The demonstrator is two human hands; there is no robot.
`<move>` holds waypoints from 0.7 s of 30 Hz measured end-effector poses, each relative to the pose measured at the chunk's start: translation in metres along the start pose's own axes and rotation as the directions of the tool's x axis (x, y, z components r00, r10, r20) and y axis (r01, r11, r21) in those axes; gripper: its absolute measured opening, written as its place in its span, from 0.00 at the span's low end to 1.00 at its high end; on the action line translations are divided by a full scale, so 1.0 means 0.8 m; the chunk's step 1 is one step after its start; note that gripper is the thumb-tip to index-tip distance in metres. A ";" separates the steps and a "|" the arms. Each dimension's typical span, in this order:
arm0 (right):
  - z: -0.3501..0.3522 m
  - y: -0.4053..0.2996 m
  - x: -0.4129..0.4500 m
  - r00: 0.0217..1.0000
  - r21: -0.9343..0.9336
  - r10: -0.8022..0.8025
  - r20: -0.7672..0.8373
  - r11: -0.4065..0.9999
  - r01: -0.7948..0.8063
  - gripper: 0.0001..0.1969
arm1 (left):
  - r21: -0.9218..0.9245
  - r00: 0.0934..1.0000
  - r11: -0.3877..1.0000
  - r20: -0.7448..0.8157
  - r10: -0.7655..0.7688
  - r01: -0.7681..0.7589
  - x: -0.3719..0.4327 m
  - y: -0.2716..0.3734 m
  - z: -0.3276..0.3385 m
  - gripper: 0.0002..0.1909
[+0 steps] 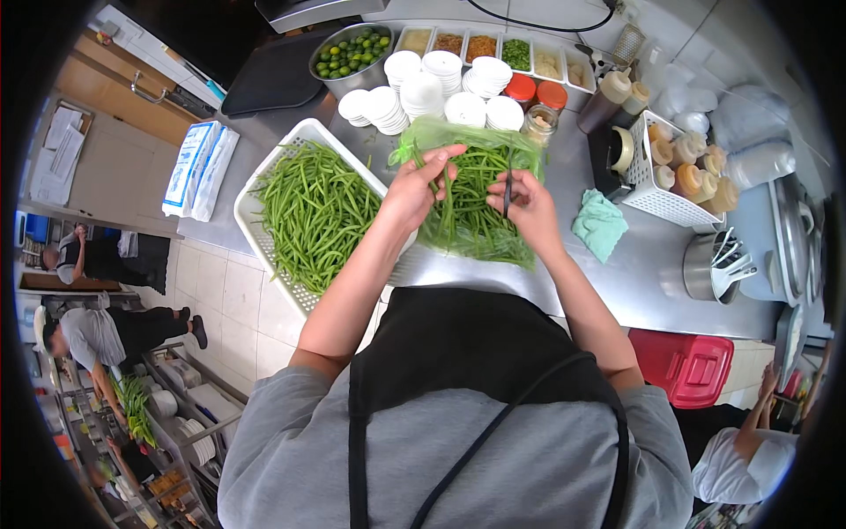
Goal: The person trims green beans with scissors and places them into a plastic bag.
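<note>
My left hand pinches a few long green beans over an open, translucent green plastic bag. More green beans fill the bag, which lies on the steel counter. In my right hand, above the bag's right side, is a slim dark tool held upright; it looks like a small knife, but its blade is hard to make out. Left of the bag, a white perforated plastic basket holds a heap of green beans. My left forearm crosses in front of its right edge.
Stacked white saucers, red-lidded jars and a steel bowl of limes stand behind the bag. A green cloth, a bottle basket and a utensil pot are rightward. Co-workers stand beyond the counter.
</note>
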State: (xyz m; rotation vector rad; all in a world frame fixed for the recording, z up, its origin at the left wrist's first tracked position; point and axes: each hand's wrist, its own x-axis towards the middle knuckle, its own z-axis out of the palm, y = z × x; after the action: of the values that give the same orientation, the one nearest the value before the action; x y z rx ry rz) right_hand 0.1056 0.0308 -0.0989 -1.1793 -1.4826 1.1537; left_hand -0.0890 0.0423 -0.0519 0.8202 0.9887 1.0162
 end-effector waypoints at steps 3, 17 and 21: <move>0.000 -0.007 0.010 0.995 0.032 0.066 0.077 0.997 -0.069 0.19 | -0.089 0.999 0.995 0.017 0.046 -0.044 0.003 0.002 0.001 0.14; -0.014 -0.019 0.046 0.969 -0.502 -0.240 -0.058 0.846 0.179 0.13 | -0.165 0.999 0.986 0.021 0.033 -0.029 0.005 -0.017 -0.026 0.14; -0.023 -0.046 0.071 0.999 -0.055 -0.036 0.025 0.998 0.037 0.13 | 0.062 0.989 0.988 -0.027 0.146 -0.144 0.005 -0.012 0.004 0.17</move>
State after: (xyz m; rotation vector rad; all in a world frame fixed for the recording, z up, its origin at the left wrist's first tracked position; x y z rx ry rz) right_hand 0.1092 0.0850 -0.0543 -1.1747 -1.5573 1.1122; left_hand -0.0825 0.0429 -0.0608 0.9393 1.0011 1.1311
